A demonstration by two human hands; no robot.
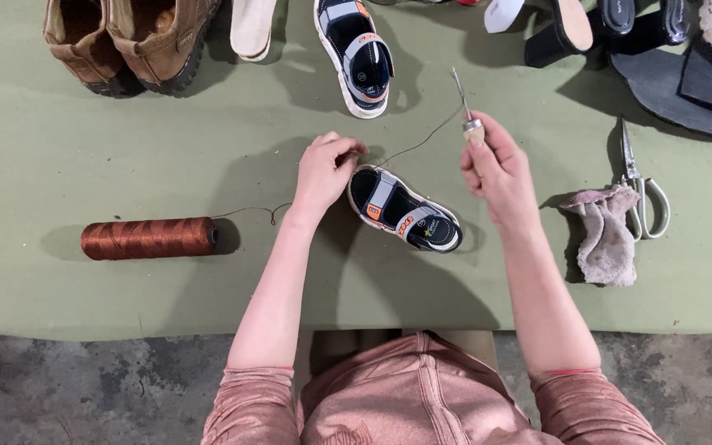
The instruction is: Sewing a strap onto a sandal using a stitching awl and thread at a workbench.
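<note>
Thread [414, 147] runs taut over the small sandal [405, 210] between my left hand [323, 173], fingers pinching it, and my right hand [500, 169], clenched on the awl [465, 107]; stitching looks unfinished.

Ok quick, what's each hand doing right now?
Left hand: closed, pinching the thread beside the small sandal.
Right hand: closed around a stitching awl.

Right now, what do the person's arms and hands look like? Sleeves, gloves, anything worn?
Both hands are bare: no gloves, rings or watch visible on the left hand or the right hand. Forearms are uncovered. Dusty-pink sleeves are pushed up to about the elbows, bunched in folds, the same fabric as the top, which has a stitched seam down the front. A thin red edge shows at the right cuff.
</note>
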